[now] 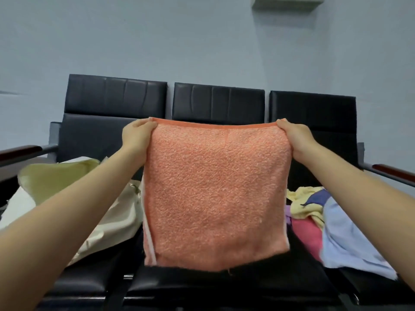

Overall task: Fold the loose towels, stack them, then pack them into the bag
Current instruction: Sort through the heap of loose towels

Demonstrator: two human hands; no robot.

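Head view is showing the left hand [137, 136] and right hand [296, 138] pinching the top corners of a hanging fuzzy orange towel [216, 194], fingers clamped on it, above the black bench [215, 286].

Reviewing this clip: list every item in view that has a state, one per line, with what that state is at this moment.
Orange towel: held up, hanging doubled, pinched at both top corners.
Left hand: pinches the top left corner.
Right hand: pinches the top right corner.
Cream bag: lying slack on the left seat, nothing seen packed in it.
Loose towels: unfolded heap on the right seat.
Bench seats: middle seat holds no stack.
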